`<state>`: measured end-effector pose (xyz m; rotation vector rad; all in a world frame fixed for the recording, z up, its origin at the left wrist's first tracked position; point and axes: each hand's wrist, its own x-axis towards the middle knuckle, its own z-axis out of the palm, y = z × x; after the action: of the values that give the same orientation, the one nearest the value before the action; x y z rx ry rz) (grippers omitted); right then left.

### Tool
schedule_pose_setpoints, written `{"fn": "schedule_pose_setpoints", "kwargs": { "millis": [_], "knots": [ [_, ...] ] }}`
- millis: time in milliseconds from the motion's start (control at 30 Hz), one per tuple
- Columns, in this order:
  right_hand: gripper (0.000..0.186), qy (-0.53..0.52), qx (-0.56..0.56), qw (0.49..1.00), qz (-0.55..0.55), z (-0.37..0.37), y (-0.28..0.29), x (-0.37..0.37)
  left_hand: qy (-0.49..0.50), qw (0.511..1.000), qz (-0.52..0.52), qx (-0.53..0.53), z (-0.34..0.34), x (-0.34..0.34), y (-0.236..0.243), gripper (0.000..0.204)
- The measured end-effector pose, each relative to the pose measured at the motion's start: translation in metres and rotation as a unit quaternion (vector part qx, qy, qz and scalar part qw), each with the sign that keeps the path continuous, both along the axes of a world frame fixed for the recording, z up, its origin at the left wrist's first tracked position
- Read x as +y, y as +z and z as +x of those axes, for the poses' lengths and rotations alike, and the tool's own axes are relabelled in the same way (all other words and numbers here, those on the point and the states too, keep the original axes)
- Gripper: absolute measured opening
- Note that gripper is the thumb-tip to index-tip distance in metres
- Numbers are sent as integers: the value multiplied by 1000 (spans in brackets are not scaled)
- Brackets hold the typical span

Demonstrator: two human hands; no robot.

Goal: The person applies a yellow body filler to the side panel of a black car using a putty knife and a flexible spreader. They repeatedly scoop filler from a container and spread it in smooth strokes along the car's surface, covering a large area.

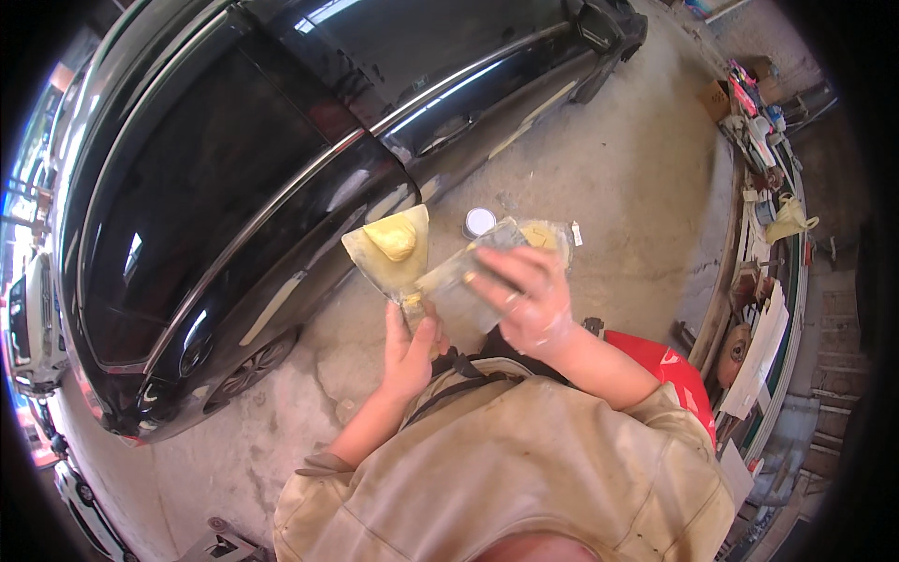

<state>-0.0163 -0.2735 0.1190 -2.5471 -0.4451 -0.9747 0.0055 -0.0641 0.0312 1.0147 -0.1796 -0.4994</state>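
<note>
My left hand (409,361) grips the handle of a wide putty knife (367,251), whose blade carries a lump of yellow paste (393,240). In my right hand (529,309) is a flat, semi-transparent spreader (449,286), blurred, its left end near the knife's yellow-smeared neck; I cannot tell if they touch. White residue marks my right fingers. Beyond that hand lies a flat piece smeared with yellow (545,233), partly hidden, near a round can with a white top (479,221) on the floor.
A black car (234,197) with pale patches along its lower side stands at the left and top. A red object (684,370) is beside my right arm. Boards and assorted items (763,347) line the right side. Other cars (33,318) show at the far left. Concrete floor (637,187) surrounds me.
</note>
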Motion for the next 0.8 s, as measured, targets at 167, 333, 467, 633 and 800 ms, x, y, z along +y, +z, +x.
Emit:
{"fn": "schedule_pose_setpoints", "kwargs": {
  "millis": [167,333,467,633,800],
  "knots": [
    [54,22,-10,999,-24,11,2,24,11,997,72,8,-2,-4,4,58],
    [56,46,103,992,-50,27,-5,28,20,985,170,-15,2,0,1,60],
    [58,91,208,974,-20,33,-21,15,66,960,264,-69,20,8,-3,53],
    [40,-9,258,934,247,45,-53,-24,147,975,164,2,50,29,-1,51],
    [21,-37,299,558,773,58,-107,-57,97,986,133,7,94,33,-7,41]
  ]
}}
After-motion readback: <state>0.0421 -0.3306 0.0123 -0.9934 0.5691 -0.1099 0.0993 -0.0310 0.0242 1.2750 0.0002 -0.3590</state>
